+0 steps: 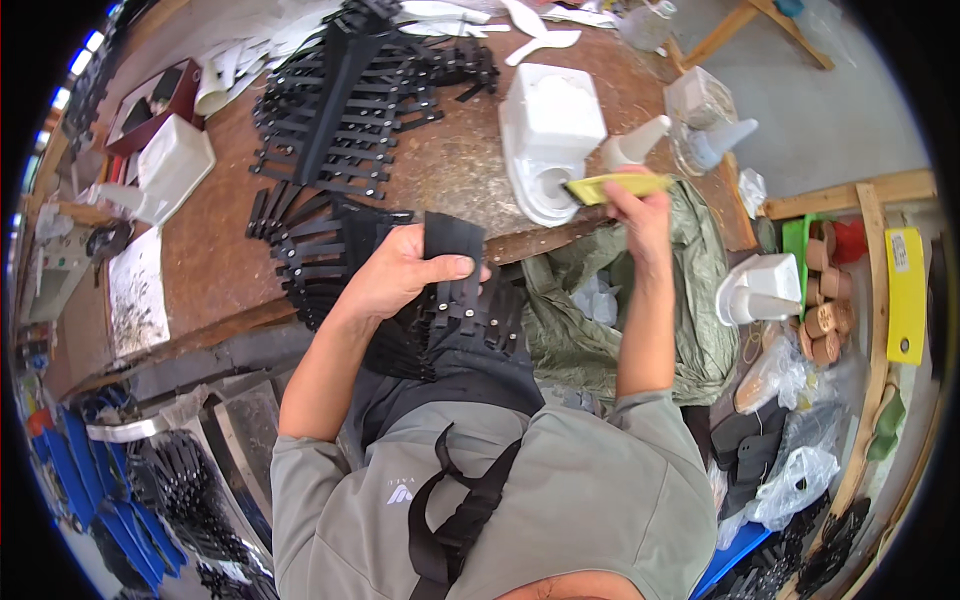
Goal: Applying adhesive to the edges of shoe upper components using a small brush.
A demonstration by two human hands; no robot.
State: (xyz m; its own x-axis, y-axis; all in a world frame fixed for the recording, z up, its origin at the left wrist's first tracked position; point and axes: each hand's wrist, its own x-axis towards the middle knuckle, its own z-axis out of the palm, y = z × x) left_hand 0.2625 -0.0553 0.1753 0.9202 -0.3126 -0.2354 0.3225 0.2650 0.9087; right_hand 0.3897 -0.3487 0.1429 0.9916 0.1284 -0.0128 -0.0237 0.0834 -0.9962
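My left hand is closed on a flat black strap piece, the thumb lying across its front. Several strips with metal rivets hang from its lower edge, over my lap. In my right hand is a flat yellow-handled brush, gripped by the handle and held nearly level. Its dark tip is over the round cup of a white plastic glue dispenser at the table's front edge. More riveted black strap pieces hang over the edge beside my left hand.
A large pile of black strap pieces lies on the brown wooden table. A white nozzle bottle stands right of the dispenser. An open green-grey sack hangs below my right forearm. Another white dispenser sits at the left.
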